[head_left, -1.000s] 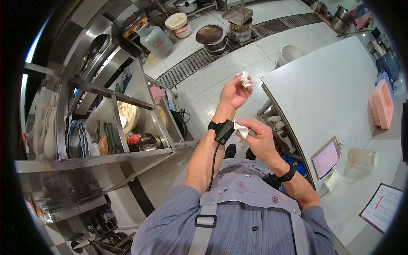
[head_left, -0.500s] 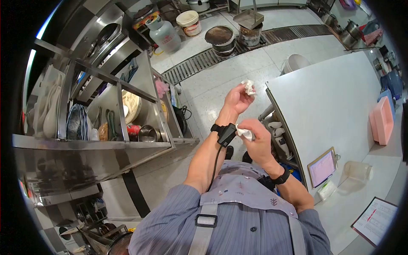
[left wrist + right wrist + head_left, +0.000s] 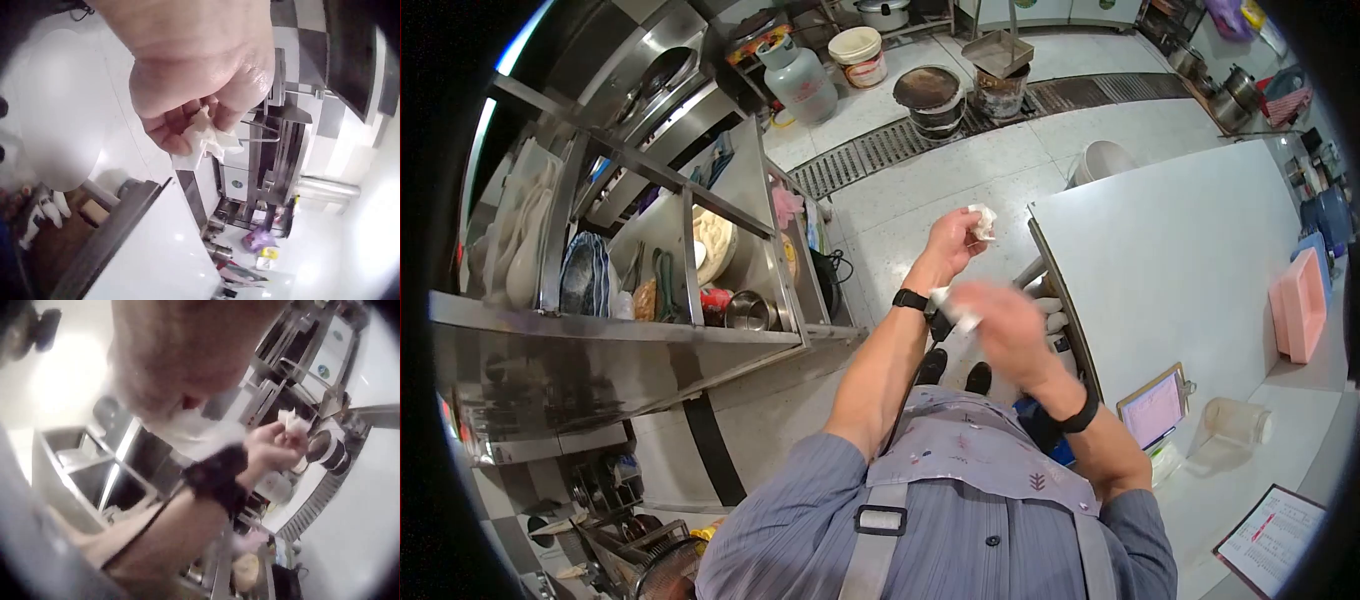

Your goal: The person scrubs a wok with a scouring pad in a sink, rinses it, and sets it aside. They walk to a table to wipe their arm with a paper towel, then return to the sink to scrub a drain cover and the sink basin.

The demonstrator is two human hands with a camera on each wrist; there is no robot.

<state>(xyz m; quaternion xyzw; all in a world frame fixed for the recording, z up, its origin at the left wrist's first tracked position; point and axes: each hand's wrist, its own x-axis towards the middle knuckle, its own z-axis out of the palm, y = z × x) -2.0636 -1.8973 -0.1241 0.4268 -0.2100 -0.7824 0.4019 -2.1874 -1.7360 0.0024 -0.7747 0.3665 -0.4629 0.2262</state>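
My left hand [image 3: 953, 246] holds a crumpled white tissue [image 3: 983, 222] in its curled fingers, out over the floor. In the left wrist view the same wad [image 3: 205, 142] sticks out between thumb and fingers. My right hand [image 3: 1008, 325], blurred, pinches a second white tissue [image 3: 960, 312] beside the left wrist. A black strap [image 3: 911, 299] with a small camera box [image 3: 940, 325] is on that wrist, and the tissue overlaps the box. In the right wrist view this tissue [image 3: 197, 439] hangs below my fingers, close by the strapped left wrist.
A white-topped table [image 3: 1160, 250] stands at right with a clipboard [image 3: 1152, 408], a clear jar [image 3: 1236, 424] and a pink bin [image 3: 1300, 305]. A metal rack [image 3: 620, 330] with bowls and pots is at left. A gas cylinder [image 3: 800, 85] and buckets stand beyond a floor drain [image 3: 870, 152].
My right hand, with its tissue, has shifted slightly and now blurs over the left wrist camera. The left hand has turned and lowered a little in view, still gripping its tissue.
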